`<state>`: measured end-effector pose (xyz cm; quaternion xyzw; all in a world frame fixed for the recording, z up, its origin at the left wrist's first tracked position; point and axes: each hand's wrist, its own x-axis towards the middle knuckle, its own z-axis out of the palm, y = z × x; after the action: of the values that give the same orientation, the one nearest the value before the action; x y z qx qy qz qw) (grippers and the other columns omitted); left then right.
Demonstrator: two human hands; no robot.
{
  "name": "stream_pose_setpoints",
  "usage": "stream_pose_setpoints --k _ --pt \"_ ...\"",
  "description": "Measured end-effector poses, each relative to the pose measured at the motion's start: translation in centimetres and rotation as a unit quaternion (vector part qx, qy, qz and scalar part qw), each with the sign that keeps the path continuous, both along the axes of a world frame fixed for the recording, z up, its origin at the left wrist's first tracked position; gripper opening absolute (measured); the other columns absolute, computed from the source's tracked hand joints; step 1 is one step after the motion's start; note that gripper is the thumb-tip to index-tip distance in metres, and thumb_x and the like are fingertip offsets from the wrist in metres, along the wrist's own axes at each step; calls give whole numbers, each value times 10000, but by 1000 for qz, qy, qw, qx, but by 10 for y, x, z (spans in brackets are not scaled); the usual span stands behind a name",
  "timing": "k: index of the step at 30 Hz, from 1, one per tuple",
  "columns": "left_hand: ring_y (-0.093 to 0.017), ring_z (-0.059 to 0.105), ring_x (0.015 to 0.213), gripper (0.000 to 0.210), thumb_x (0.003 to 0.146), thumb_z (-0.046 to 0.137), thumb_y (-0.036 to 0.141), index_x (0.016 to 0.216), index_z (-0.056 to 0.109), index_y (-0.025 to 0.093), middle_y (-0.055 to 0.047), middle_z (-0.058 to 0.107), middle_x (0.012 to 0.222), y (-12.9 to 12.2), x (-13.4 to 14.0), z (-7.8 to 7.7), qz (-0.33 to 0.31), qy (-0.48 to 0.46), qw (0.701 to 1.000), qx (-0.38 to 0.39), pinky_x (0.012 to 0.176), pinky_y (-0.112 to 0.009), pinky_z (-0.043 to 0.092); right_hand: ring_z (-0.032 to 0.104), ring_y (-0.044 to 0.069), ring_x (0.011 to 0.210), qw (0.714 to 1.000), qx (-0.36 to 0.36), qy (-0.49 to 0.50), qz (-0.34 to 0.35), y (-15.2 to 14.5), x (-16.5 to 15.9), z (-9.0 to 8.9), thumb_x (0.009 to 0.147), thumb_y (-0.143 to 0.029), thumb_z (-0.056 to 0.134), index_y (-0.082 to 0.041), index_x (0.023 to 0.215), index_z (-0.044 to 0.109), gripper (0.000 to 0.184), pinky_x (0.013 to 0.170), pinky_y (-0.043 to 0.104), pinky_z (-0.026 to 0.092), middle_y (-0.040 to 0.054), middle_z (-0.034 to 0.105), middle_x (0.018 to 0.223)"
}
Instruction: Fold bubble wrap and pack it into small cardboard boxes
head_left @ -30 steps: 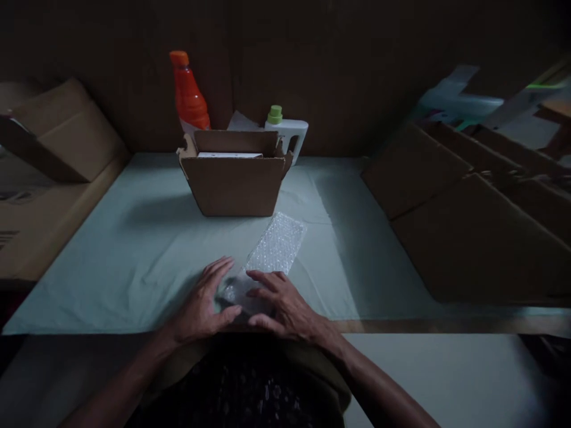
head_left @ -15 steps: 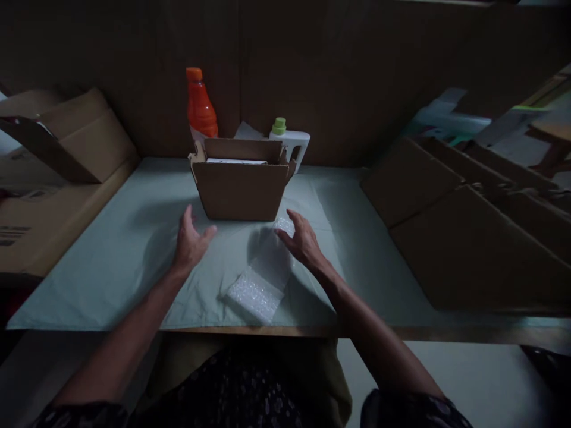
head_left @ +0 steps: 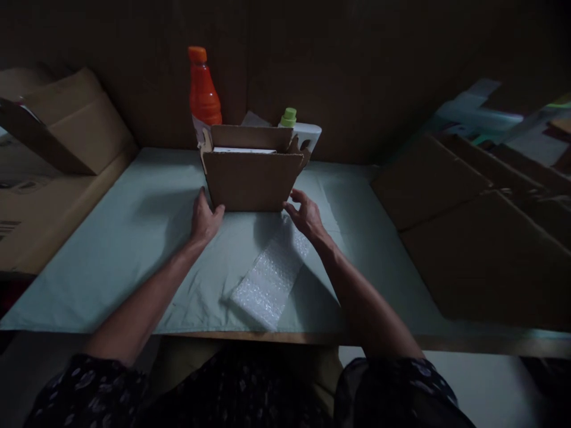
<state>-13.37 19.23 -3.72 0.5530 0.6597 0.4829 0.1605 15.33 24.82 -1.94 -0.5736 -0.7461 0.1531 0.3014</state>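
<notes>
A small open-topped cardboard box (head_left: 252, 181) stands on the cloth in front of me, with something white just showing inside it. At its lower left corner is my left hand (head_left: 206, 221), thumb by the front face and fingers along the side. My right hand (head_left: 307, 215) grips the lower right corner in the same way, so the box sits between both hands. A strip of bubble wrap (head_left: 270, 276) lies flat on the cloth in front of the box, its far end near my right wrist.
Behind the box stand an orange bottle (head_left: 204, 98) and a white jug with a green cap (head_left: 307, 134). Cardboard boxes (head_left: 74, 128) flank the left side; a large open carton (head_left: 486, 249) fills the right. A pale green cloth (head_left: 120, 249) covers the table.
Both hands have moved forward and inward, from apart from the cardboard box to its lower corners. The bubble wrap remains on the cloth. The view has shifted slightly.
</notes>
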Motion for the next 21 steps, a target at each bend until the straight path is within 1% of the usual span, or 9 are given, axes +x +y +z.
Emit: stream_pose_setpoints --k 2,3,6,8,11,14,16,18,21 --pt "-350 461 1407 731 805 627 228 1475 396 50 -242 497 1483 -35 3 0 -45 71 996 5 1198 -534 342 629 334 1184 997 -10 -68 -24 -15 20 -5 888 -369 621 -123 1315 624 493 996 475 487 182 666 1314" --pt "-339 482 1390 697 804 625 225 1459 440 77 -215 531 1461 -56 8 -1 -103 107 989 3 1195 -534 352 625 350 1184 994 -16 -106 -34 -22 29 -8 875 -364 641 -122 1270 655 464 999 493 478 190 661 1317" --pt "-320 502 1371 551 768 640 187 1317 608 172 -139 613 1393 -116 32 -3 -311 186 932 -23 1166 -545 404 631 340 1143 986 -14 -166 -27 -43 48 -15 859 -302 651 -156 1064 730 264 981 487 467 161 686 1272" --pt "-332 468 1402 496 745 655 161 1240 655 182 -139 596 1422 -144 49 -3 -371 216 902 -41 1143 -556 434 622 311 1144 986 5 -166 -4 -53 47 -16 869 -246 623 -176 944 731 149 975 459 459 135 695 1262" --pt "-332 412 1449 281 759 621 105 1017 699 188 -144 554 1470 -170 62 4 -348 227 909 -36 1143 -553 441 589 299 1189 987 32 -156 37 -59 28 -10 891 -207 587 -186 909 710 125 975 444 443 130 678 1301" --pt "-313 419 1449 161 793 560 69 837 640 202 -133 548 1477 -189 58 17 -312 210 927 -2 1137 -536 452 569 285 1207 985 56 -146 79 -58 -5 -1 928 -209 557 -189 972 693 145 980 425 420 126 672 1309" --pt "-291 518 1368 159 812 545 67 839 611 208 -133 613 1400 -203 51 26 -314 197 929 11 1093 -504 495 570 273 1188 982 62 -145 100 -53 -28 2 945 -212 541 -187 1002 686 158 981 408 402 122 686 1274" --pt "-251 644 1201 162 835 537 69 860 596 218 -114 705 1242 -219 47 31 -329 177 928 10 1022 -452 546 577 273 1144 980 59 -149 118 -46 -49 2 950 -212 535 -184 998 688 164 978 404 384 122 711 1197" --pt "-203 710 1010 174 859 540 65 898 593 226 -74 753 1072 -238 48 34 -348 138 927 13 928 -387 580 585 294 1082 978 41 -158 133 -38 -70 -3 941 -187 525 -168 1009 701 190 976 424 370 140 734 1089"
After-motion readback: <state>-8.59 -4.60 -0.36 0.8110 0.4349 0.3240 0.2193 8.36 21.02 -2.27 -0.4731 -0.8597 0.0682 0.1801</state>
